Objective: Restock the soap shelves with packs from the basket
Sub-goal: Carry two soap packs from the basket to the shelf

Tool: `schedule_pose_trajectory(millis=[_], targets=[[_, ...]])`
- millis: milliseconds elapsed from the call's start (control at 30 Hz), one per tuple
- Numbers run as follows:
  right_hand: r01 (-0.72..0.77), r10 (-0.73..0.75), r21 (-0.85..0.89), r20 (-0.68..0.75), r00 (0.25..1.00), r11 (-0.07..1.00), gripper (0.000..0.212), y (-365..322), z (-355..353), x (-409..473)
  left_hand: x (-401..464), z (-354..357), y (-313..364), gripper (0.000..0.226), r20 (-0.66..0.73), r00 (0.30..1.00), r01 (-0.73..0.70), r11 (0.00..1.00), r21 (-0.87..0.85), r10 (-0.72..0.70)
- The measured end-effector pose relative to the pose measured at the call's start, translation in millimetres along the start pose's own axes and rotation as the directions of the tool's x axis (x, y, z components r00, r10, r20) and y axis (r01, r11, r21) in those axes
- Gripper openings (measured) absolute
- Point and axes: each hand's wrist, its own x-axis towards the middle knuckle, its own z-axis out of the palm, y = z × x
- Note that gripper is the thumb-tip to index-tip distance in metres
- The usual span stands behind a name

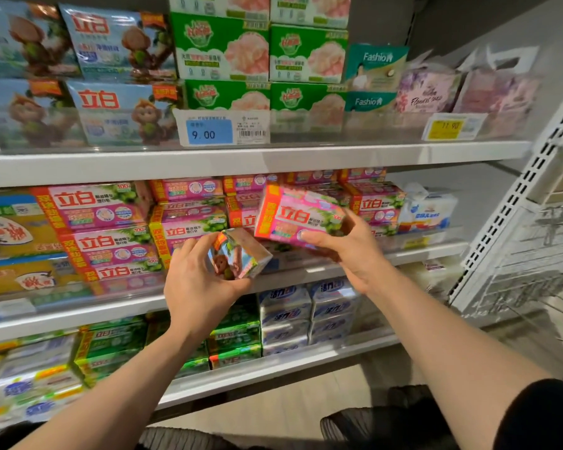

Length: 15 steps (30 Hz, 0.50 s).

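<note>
- As seen from beside the person at the soap shelves, both bare arms reach toward the middle shelf point(273, 277).
- Left hand point(199, 280): fingers and thumb curled round a small soap pack point(241, 254), which is tilted end-on toward the camera and shows a monkey print; it is held just in front of the middle shelf's edge.
- Right hand point(345, 245): grips a pink soap pack point(296, 216) from its right end, thumb on the front face; the pack is tilted and raised in front of the pink stacks point(189, 222) on the same shelf.
- The two held packs sit near each other, apart.
- Upper shelf point(241, 160): blue monkey-print packs point(121, 43), green boxes point(221, 47), a blue price tag point(208, 133) reading 9.00.
- Lower shelf: green packs point(234, 339) and pale blue-white packs point(306, 316).
- The basket cannot be made out with certainty; dark mesh point(387, 414) shows at the bottom edge.
</note>
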Motion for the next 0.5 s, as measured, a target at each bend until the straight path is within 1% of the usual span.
schedule_pose_trajectory(millis=[100, 200, 300, 367, 433, 500], targets=[[0.098, -0.102, -0.036, -0.139, 0.985, 0.995, 0.063, -11.3, -17.2, 7.8, 0.7, 4.0, 3.0, 0.075, -0.001, 1.0, -0.009, 1.0, -0.016, 0.009], [0.137, -0.141, -0.033, -0.252, 0.957, 0.99, 0.056, -14.4, -27.2, 17.4, -0.2, 6.1, 4.5, 0.076, 0.0, 1.0, -0.011, 1.0, -0.027, 0.011], [0.145, -0.139, 0.005, -0.264, 0.955, 0.989, 0.058, -15.5, -28.5, 26.9, -1.4, 5.4, 3.6, 0.078, 0.008, 1.0, -0.02, 0.999, -0.027, 0.02], [0.14, -0.142, -0.027, -0.269, 0.953, 0.99, 0.059, -14.2, -24.4, 31.5, -2.0, 4.2, 2.9, 0.079, 0.013, 1.0, -0.025, 0.999, -0.027, 0.025], [0.14, -0.158, -0.08, -0.313, 0.936, 0.987, 0.064, -12.0, -16.4, 31.6, -1.8, 3.4, 2.5, 0.079, 0.011, 1.0, -0.025, 0.999, -0.028, 0.026], [0.14, -0.178, -0.122, -0.388, 0.904, 0.983, 0.071, -10.7, -9.0, 31.2, -1.4, 2.8, 2.6, 0.08, 0.011, 1.0, -0.018, 0.999, -0.03, 0.018]])
